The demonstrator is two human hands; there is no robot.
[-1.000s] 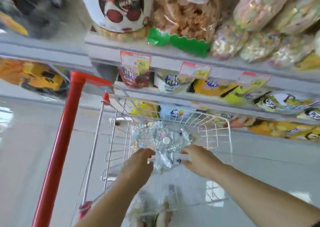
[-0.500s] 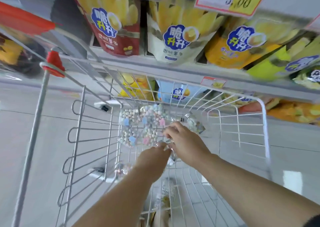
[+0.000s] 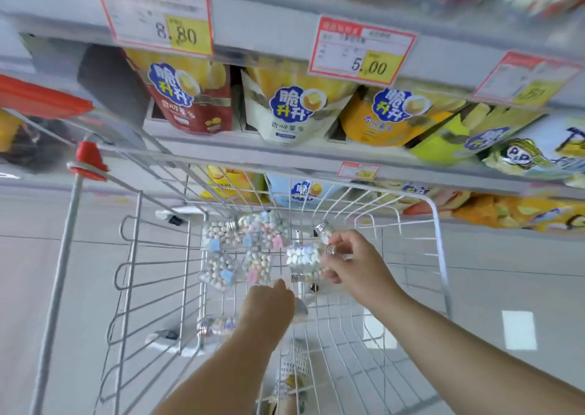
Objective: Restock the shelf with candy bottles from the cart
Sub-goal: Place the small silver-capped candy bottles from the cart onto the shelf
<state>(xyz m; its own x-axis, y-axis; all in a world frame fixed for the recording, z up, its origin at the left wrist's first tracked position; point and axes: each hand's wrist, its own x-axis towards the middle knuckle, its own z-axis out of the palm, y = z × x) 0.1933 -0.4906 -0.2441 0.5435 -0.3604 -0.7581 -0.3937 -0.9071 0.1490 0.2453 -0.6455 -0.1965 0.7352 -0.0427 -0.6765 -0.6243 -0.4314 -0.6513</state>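
Note:
The white wire cart [image 3: 438,224] stands in front of the shelf [image 3: 285,155]. Several clear candy bottles [image 3: 247,247] with pastel candies and small tags lie bunched at the cart's far end. My right hand [image 3: 357,266] pinches one candy bottle [image 3: 304,258] at its silver cap and holds it just above the others. Another bottle [image 3: 324,229] pokes up behind those fingers. My left hand [image 3: 269,307] reaches down into the cart beside the pile, back towards me. Its fingers are hidden, so I cannot see whether it holds anything.
Snack bags [image 3: 285,110] fill the shelf under price tags [image 3: 361,50]. The cart's red handle [image 3: 41,98] is at the left. More bottles lie lower in the cart [image 3: 218,324]. Pale floor tiles [image 3: 519,288] spread to the right.
My head has come closer to the cart. My right hand has drawn one bottle out to the right of the pile, and my left hand has dropped lower and nearer to me.

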